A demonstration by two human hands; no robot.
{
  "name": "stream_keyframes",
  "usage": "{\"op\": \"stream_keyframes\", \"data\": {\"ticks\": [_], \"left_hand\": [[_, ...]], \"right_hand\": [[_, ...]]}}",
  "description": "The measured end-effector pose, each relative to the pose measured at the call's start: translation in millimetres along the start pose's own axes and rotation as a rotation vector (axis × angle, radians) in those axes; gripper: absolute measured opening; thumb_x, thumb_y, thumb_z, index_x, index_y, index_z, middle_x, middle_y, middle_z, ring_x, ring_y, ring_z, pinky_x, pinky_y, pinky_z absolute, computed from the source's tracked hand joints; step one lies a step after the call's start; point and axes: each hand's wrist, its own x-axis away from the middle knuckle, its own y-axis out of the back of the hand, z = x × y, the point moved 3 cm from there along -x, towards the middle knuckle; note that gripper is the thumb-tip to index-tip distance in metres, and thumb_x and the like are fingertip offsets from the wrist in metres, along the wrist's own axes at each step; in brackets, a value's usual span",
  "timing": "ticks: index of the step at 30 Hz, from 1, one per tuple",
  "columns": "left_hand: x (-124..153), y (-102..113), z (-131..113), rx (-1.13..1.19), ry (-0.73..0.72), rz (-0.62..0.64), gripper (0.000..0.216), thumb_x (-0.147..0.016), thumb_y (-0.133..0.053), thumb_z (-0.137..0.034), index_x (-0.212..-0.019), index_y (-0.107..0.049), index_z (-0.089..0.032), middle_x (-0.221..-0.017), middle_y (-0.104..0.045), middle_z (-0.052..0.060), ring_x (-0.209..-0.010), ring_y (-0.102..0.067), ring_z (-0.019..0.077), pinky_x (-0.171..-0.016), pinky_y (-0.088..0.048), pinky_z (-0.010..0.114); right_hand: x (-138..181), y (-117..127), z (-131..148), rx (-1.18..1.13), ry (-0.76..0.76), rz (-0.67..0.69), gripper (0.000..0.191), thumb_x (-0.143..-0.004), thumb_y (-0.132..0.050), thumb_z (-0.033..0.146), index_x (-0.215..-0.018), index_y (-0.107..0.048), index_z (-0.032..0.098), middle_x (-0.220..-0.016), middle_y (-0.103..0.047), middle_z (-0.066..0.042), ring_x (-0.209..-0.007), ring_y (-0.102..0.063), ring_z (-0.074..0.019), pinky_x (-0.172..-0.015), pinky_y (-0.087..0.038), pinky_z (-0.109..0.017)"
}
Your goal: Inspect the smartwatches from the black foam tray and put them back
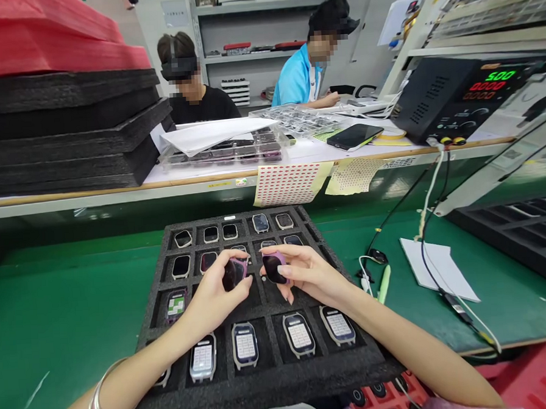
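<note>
My left hand is closed around a purple-framed smartwatch case with a dark screen. A second purple smartwatch case, also dark-faced, is pinched between thumb and fingers of my right hand. Both are held a little apart above a black foam tray divided into compartments. Silver-framed watch cases fill the front row, among them one with a lit white screen. At the tray's left lies a purple watch case showing green and white. Dark-screened watches sit in the back rows, some partly hidden by my hands.
Stacked black foam trays stand at the back left. A power supply, a phone and clear plastic trays rest on the raised shelf. Cables and white paper lie right. Two people sit beyond the bench.
</note>
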Motion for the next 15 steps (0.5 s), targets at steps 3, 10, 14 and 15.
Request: {"op": "stream_keyframes", "data": {"ticks": [3,10,14,15], "left_hand": [[-0.9,-0.9,0.6,-0.027,-0.052,-0.002,0.033,-0.077,-0.056,-0.018,-0.109,-0.050,-0.021,-0.091,-0.057,0.000,-0.076,-0.054,0.0150,-0.071,-0.041,0.026],[0.0,-1.6,-0.8,-0.071,-0.102,0.004,0.034,-0.077,-0.054,-0.014,-0.110,-0.049,-0.022,-0.098,-0.058,0.000,-0.093,-0.054,0.0170,-0.086,-0.039,0.028],[1.5,-0.8,-2.8,-0.100,-0.111,0.021,0.031,-0.076,-0.052,-0.012,-0.105,-0.050,-0.021,-0.096,-0.058,0.000,-0.092,-0.054,0.0174,-0.085,-0.039,0.029],[2.0,-0.6,-3.2,-0.111,-0.112,0.024,0.030,-0.075,-0.052,-0.012,-0.104,-0.050,-0.021,-0.096,-0.059,0.001,-0.092,-0.054,0.0178,-0.085,-0.039,0.029]], "right_hand": [[-0.4,-1.6,1.9,-0.046,-0.013,0.026,0.036,-0.082,-0.068,0.024,-0.117,-0.061,0.016,-0.090,-0.068,-0.008,-0.053,-0.063,-0.0117,-0.045,-0.053,-0.021],[0.3,-1.8,2.8,-0.081,-0.012,0.059,0.037,-0.086,-0.061,0.021,-0.122,-0.057,0.017,-0.093,-0.068,-0.011,-0.058,-0.067,-0.0151,-0.046,-0.053,-0.021],[0.1,-1.6,2.5,-0.064,-0.006,0.079,0.035,-0.084,-0.063,0.019,-0.118,-0.060,0.015,-0.094,-0.069,-0.011,-0.055,-0.065,-0.0138,-0.047,-0.053,-0.022],[-0.1,-1.7,2.5,-0.057,-0.005,0.078,0.034,-0.084,-0.063,0.018,-0.118,-0.061,0.015,-0.094,-0.069,-0.012,-0.054,-0.065,-0.0132,-0.047,-0.053,-0.022]]}}
